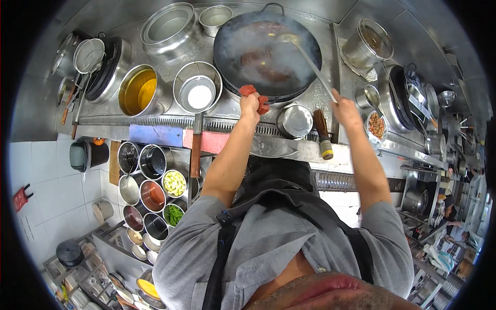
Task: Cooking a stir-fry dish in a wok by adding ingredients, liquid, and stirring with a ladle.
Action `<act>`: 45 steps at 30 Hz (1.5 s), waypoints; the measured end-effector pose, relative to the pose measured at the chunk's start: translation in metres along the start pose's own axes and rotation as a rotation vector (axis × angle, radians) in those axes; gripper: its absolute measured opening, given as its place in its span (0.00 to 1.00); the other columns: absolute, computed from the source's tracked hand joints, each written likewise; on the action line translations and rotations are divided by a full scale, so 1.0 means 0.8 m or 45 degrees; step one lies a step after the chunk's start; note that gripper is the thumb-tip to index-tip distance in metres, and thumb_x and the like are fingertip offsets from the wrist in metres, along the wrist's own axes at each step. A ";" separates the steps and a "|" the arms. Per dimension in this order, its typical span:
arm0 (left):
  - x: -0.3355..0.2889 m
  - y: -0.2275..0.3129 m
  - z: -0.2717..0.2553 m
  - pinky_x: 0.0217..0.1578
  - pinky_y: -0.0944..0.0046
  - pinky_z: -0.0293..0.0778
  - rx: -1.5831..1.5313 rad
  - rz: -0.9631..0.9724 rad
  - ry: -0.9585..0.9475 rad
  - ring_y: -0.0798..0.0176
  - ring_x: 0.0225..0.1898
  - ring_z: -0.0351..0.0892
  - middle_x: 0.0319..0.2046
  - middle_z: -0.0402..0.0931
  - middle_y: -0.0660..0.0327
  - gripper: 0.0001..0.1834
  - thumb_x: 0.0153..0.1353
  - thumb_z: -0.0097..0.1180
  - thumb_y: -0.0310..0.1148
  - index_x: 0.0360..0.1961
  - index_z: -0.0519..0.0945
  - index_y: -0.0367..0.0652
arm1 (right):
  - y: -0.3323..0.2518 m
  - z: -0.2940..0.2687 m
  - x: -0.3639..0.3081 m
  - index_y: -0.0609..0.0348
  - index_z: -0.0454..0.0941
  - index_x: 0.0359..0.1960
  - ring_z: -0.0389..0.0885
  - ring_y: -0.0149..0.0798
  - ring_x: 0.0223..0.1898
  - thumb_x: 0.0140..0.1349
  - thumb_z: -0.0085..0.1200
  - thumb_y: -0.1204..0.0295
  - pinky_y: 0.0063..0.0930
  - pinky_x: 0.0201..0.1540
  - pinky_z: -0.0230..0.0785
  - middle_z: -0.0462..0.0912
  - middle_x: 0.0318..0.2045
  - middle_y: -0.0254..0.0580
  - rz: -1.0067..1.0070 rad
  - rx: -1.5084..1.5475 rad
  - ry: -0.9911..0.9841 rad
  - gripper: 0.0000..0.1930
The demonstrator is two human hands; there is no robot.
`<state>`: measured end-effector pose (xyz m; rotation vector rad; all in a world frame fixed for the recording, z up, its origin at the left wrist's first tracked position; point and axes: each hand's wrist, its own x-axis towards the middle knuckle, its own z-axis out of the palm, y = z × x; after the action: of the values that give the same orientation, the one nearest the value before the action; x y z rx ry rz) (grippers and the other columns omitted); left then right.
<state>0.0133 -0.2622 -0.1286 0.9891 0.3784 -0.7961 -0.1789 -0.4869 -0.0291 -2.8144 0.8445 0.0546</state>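
Note:
A large black wok [226, 49] stands on the steel range, and steam blurs the reddish-brown food [264, 66] inside it. My left hand [250, 105] is closed around a bunched red cloth [262, 105] at the wok's near rim. Whatever part of the wok lies under the cloth is hidden. My right hand [345, 109] grips the end of a long-handled ladle [316, 70], whose head rests over the far side of the wok, half veiled by steam. To the left of the wok, a strainer [221, 85] lies over a pot with a white patch inside.
A pot of yellow-orange oil [140, 90], a small steel pot [294, 121] and a bamboo brush [323, 137] stand along the range. Low on the left are several ingredient pots, one with chopped green pieces [174, 183]. A bowl of nuts [376, 125] sits right.

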 end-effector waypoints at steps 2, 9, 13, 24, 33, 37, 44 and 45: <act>-0.046 0.006 0.012 0.11 0.62 0.56 -0.093 0.027 0.047 0.63 0.14 0.63 0.19 0.68 0.57 0.06 0.54 0.43 0.20 0.27 0.66 0.44 | 0.031 -0.052 -0.023 0.50 0.70 0.60 0.80 0.57 0.39 0.62 0.53 0.64 0.47 0.43 0.73 0.81 0.35 0.57 -0.116 -0.068 -0.029 0.23; -0.027 0.002 -0.005 0.12 0.65 0.55 -0.045 -0.010 0.001 0.64 0.16 0.61 0.21 0.68 0.58 0.07 0.54 0.41 0.19 0.29 0.66 0.45 | 0.022 -0.108 -0.099 0.54 0.70 0.59 0.80 0.56 0.32 0.61 0.55 0.68 0.46 0.39 0.70 0.81 0.31 0.58 -0.275 -0.018 -0.233 0.24; -0.025 -0.001 -0.001 0.12 0.64 0.61 -0.003 0.096 0.088 0.62 0.15 0.67 0.20 0.68 0.59 0.07 0.55 0.43 0.20 0.31 0.68 0.46 | -0.024 -0.030 -0.097 0.54 0.69 0.61 0.79 0.59 0.35 0.62 0.53 0.66 0.47 0.41 0.70 0.81 0.33 0.59 -0.298 0.143 -0.197 0.24; 0.011 0.005 -0.012 0.10 0.63 0.56 0.109 0.139 0.040 0.65 0.12 0.59 0.22 0.71 0.56 0.07 0.53 0.43 0.20 0.32 0.67 0.44 | -0.040 0.051 -0.012 0.48 0.67 0.60 0.79 0.62 0.37 0.65 0.46 0.63 0.52 0.42 0.72 0.80 0.32 0.62 0.022 0.129 0.076 0.21; -0.035 -0.009 0.007 0.11 0.64 0.55 -0.064 0.153 0.074 0.62 0.17 0.66 0.24 0.69 0.52 0.09 0.54 0.42 0.19 0.33 0.66 0.47 | 0.041 -0.097 -0.107 0.50 0.68 0.61 0.80 0.56 0.38 0.65 0.49 0.63 0.44 0.45 0.72 0.81 0.34 0.58 -0.224 -0.172 -0.297 0.22; -0.012 0.006 -0.005 0.11 0.64 0.54 0.012 0.111 0.048 0.63 0.17 0.64 0.23 0.69 0.53 0.08 0.53 0.41 0.19 0.32 0.66 0.46 | 0.016 -0.036 -0.102 0.51 0.64 0.63 0.79 0.59 0.39 0.66 0.48 0.65 0.47 0.45 0.72 0.80 0.36 0.59 -0.314 -0.004 -0.330 0.24; -0.009 0.002 0.005 0.11 0.63 0.57 0.063 0.198 0.085 0.63 0.14 0.63 0.23 0.70 0.55 0.08 0.52 0.42 0.20 0.33 0.67 0.44 | -0.061 0.079 -0.019 0.55 0.64 0.60 0.78 0.63 0.40 0.66 0.45 0.66 0.53 0.45 0.69 0.80 0.32 0.63 -0.053 0.291 -0.117 0.21; 0.011 0.004 -0.014 0.11 0.62 0.58 0.065 0.192 0.088 0.62 0.14 0.64 0.23 0.70 0.54 0.09 0.52 0.43 0.20 0.34 0.67 0.44 | -0.067 0.084 -0.011 0.55 0.64 0.60 0.78 0.63 0.40 0.66 0.45 0.66 0.53 0.45 0.69 0.80 0.32 0.63 -0.071 0.304 -0.125 0.21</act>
<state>0.0226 -0.2557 -0.1378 1.0819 0.3402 -0.6390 -0.1549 -0.4248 -0.0845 -2.5868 0.7003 0.0779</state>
